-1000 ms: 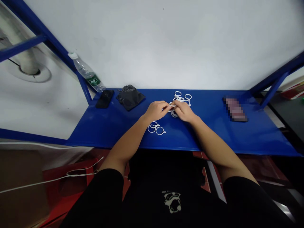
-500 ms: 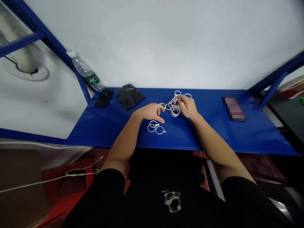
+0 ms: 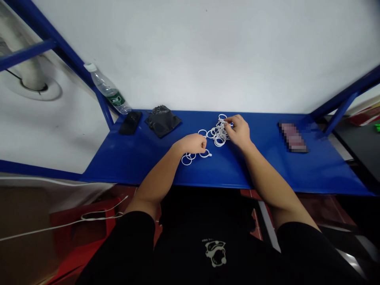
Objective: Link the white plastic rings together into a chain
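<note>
My left hand [image 3: 193,143] is closed, fingers curled and pressed together, over a small group of white plastic rings with little round tabs. One white ring [image 3: 204,156] is at its fingertips, and a pair of linked or overlapping rings [image 3: 187,164] lies just below it. My right hand [image 3: 239,131] bends over the right edge of a heap of white rings [image 3: 219,141], thumb and forefinger close together around part of a ring. The hand hides some of the heap. Another loose ring [image 3: 202,130] lies between the heap and my left hand.
A black crumpled plastic bag [image 3: 162,122], a dark phone [image 3: 130,122] and a clear bottle with a green label [image 3: 109,92] are at the left of the blue table [image 3: 267,166]. A blurred-out phone [image 3: 293,137] lies at the right. A white wall rises behind.
My left hand has closed and shifted slightly right. One ring below it has moved up and right, the others a little left. My right hand has moved slightly right over the heap.
</note>
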The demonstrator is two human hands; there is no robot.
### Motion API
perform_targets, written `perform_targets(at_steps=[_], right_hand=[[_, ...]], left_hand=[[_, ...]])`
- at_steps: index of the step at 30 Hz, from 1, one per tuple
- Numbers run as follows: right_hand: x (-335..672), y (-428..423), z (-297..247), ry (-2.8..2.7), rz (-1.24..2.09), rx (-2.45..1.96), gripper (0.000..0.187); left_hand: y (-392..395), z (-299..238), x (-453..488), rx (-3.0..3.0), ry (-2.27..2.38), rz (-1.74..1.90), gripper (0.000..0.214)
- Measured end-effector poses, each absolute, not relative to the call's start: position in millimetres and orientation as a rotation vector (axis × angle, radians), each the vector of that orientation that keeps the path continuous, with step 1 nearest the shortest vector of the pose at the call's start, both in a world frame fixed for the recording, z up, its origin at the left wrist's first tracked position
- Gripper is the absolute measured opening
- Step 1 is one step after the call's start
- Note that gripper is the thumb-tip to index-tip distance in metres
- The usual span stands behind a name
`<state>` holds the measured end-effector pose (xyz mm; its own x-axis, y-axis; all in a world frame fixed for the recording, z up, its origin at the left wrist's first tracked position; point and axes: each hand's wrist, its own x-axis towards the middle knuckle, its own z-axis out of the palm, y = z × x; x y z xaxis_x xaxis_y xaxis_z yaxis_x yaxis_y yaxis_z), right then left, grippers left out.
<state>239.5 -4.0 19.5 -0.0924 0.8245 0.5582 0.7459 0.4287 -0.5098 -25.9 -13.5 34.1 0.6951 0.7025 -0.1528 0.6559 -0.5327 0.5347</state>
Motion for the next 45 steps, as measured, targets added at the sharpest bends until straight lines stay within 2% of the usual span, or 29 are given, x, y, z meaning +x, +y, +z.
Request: perform_targets(at_steps=[7, 10, 12, 15, 19, 32, 45], right_hand=[[222, -23, 34, -2.216, 0.434, -1.085, 0.04], [218, -23, 30, -2.25, 0.448, -1.087, 0.04], [218, -21, 28, -2.225, 0.444, -1.106, 0.038], [220, -18, 26, -2.194, 0.473, -1.097, 0.031], [222, -18, 26, -2.206, 0.53, -1.037, 0.026], [222, -22, 29, -2.25, 0.525, -1.032, 0.031], [221, -20, 24, -2.278, 0.501, -1.028, 0.035]], left_hand=[[-16, 29, -10, 2.331, 1.381, 0.862, 0.007], [-15, 25, -9, 2.351, 1.348, 1.012, 0.024], [-15, 24, -8, 2.39, 1.285, 1.045, 0.025], [-17, 27, -9, 2.435, 1.196, 1.019, 0.014], [-18, 30, -11, 2.442, 1.177, 0.96, 0.016], [-15, 30, -15, 2.355, 1.178, 0.903, 0.015], [-13, 20, -13, 2.507, 1.232, 1.153, 0.013]])
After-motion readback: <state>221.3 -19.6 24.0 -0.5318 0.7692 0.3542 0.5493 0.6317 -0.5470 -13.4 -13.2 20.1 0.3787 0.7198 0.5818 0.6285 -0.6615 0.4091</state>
